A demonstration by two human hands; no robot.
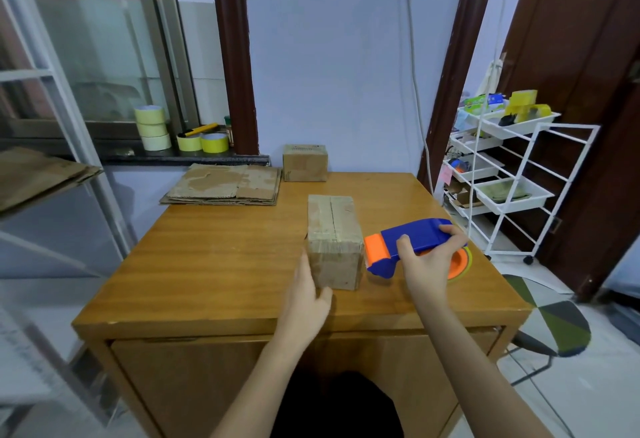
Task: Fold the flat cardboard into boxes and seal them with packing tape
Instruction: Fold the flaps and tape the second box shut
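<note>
Left hand: I see fingers straight, resting against the near box.
Right hand: fingers curled around the tape dispenser.
Far side: flat cardboard, second box.

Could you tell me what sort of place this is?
Probably a home packing corner: a table with flat cardboard, tape rolls on the sill, and a cart.

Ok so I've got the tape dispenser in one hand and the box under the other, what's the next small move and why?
Probably bring the tape dispenser in the right hand over to the box and start a strip along its top seam, which looks open. The left hand already rests against the box's left side to steady it.
</note>
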